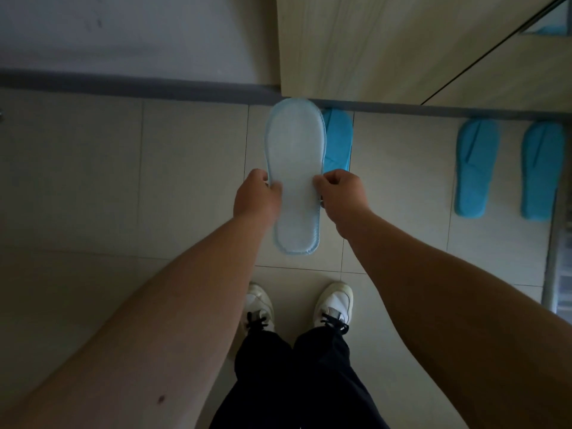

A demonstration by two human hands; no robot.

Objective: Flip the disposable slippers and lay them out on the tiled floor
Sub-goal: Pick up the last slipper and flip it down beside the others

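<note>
I hold a disposable slipper (pixel 295 168) above the tiled floor (pixel 123 181) with its pale sole facing up and its toe pointing away from me. My left hand (pixel 255 196) pinches its left edge and my right hand (pixel 342 193) pinches its right edge, both near the middle. Just behind it, a second blue slipper (pixel 339 140) lies on the floor, partly hidden. Two more blue slippers (pixel 475 168) (pixel 541 170) lie side by side to the right, upper sides up.
A wooden cabinet (pixel 387 48) stands at the far right over a grey skirting strip (pixel 139 83) along the white wall. My feet in white sneakers (pixel 258 305) (pixel 335 303) stand on the tiles below the held slipper. A metal frame edge (pixel 554 258) runs along the right.
</note>
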